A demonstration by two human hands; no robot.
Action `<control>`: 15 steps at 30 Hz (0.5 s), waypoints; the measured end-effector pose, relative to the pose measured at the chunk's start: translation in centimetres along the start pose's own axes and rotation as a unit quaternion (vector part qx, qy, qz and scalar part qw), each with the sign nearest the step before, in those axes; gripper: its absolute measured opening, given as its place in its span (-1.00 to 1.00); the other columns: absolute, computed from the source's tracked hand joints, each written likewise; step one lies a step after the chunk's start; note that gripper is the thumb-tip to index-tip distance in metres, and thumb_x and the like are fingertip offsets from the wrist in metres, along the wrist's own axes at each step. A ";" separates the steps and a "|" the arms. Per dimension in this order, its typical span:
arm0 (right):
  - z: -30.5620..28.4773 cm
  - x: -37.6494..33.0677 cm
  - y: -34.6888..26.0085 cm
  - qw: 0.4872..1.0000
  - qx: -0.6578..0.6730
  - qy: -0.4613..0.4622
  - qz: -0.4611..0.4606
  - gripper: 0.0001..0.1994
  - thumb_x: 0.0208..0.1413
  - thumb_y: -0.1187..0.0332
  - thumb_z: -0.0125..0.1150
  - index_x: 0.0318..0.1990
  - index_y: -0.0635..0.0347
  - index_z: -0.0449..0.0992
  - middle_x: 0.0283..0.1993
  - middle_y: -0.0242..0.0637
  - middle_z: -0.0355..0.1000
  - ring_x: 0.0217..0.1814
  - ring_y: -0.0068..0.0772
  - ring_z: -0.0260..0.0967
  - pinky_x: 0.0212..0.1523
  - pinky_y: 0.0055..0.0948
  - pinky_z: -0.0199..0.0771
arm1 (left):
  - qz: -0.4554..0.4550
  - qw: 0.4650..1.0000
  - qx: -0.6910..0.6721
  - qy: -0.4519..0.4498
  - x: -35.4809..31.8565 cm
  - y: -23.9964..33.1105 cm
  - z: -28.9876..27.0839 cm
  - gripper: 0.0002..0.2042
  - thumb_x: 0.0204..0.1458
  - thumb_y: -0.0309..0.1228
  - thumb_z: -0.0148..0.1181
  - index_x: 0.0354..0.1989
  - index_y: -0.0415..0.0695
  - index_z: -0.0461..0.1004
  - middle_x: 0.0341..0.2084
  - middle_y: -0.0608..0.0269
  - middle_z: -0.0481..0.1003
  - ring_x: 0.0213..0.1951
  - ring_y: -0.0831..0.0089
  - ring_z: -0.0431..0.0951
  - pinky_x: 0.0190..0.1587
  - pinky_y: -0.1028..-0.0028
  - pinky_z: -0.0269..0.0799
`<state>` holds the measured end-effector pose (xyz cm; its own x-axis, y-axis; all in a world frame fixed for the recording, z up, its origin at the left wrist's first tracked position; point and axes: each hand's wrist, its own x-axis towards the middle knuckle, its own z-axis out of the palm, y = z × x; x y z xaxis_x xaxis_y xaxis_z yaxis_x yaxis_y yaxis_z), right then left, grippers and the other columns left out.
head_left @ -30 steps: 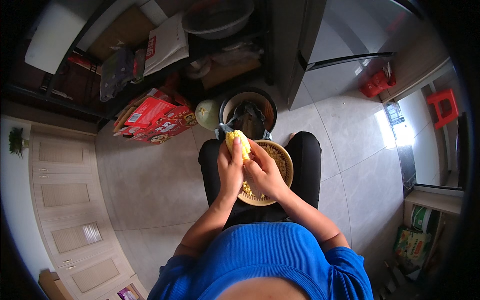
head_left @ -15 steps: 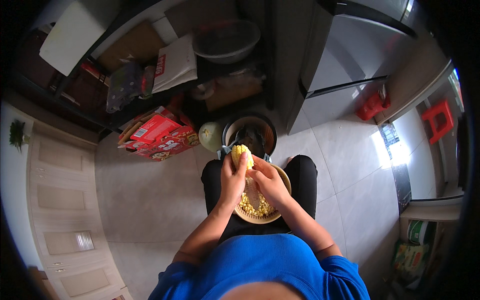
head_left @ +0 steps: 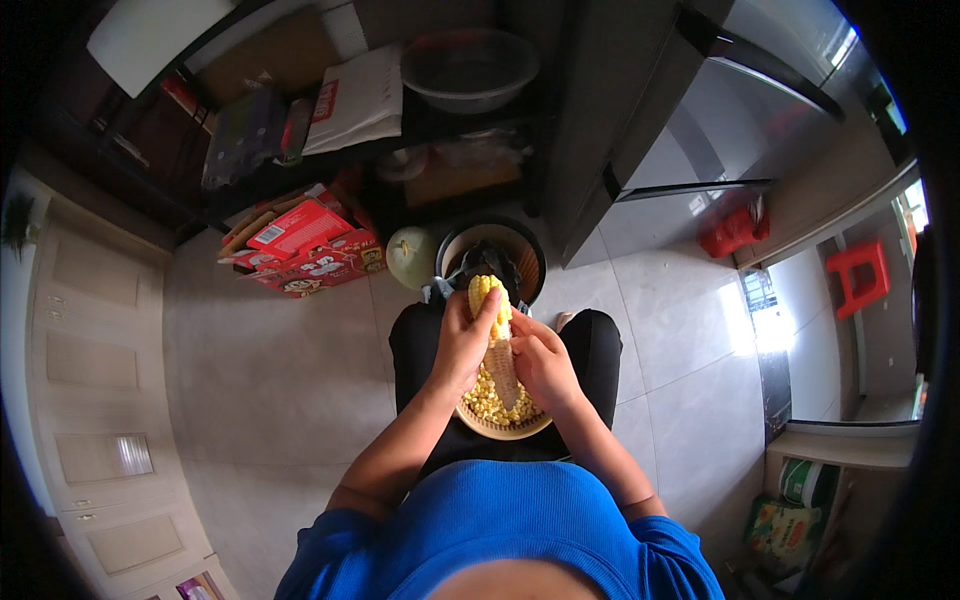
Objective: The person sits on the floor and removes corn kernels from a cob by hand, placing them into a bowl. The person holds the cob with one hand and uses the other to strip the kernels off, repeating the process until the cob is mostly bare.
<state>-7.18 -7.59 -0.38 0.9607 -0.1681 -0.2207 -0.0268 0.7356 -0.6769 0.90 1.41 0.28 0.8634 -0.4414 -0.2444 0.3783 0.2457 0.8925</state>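
Note:
A yellow corn cob (head_left: pixel 503 362) is held above my lap, its far end still covered in kernels and its near part stripped bare. My left hand (head_left: pixel 466 335) wraps round the kernel-covered end, thumb along its top. At the cob's right side, my right hand (head_left: pixel 541 360) has its fingers curled in, with the thumb against the edge of the kernels; whether loose kernels lie in that palm is hidden. Below, a round tan basket (head_left: pixel 511 433) rests on my thighs, holding many loose kernels (head_left: pixel 484 400).
Beyond my knees stands a bin (head_left: pixel 533 262) with a dark liner, beside a pale green round melon (head_left: pixel 411 258). Red cardboard boxes (head_left: pixel 308 250) sit left of it. A dark shelf holds a clear basin (head_left: pixel 470 70). A grey fridge (head_left: pixel 690 130) and red bag (head_left: pixel 735 230) are at right.
My right thumb and fingers have curled in more at the cob's side. The whole view has shifted slightly, and my left hand keeps its hold on the cob.

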 end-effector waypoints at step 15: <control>0.3 -0.9 0.4 0.989 -0.148 0.021 -0.009 -0.55 0.04 0.52 -0.10 0.13 0.43 0.11 0.12 -0.16 0.19 0.15 -0.42 0.13 0.14 -0.51 0.09 | -0.011 1.000 -0.001 0.029 -0.1 -0.6 0.2 -0.65 -0.03 -0.23 0.19 -0.30 -0.19 0.18 -0.40 0.26 0.34 -0.39 0.58 0.37 -0.35 0.58 0.35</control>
<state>-7.97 -6.95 -0.22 0.9497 -0.2106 -0.2316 -0.0959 0.5086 -0.8557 0.52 1.09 -0.19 0.8727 -0.3957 -0.2859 0.3981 0.2378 0.8860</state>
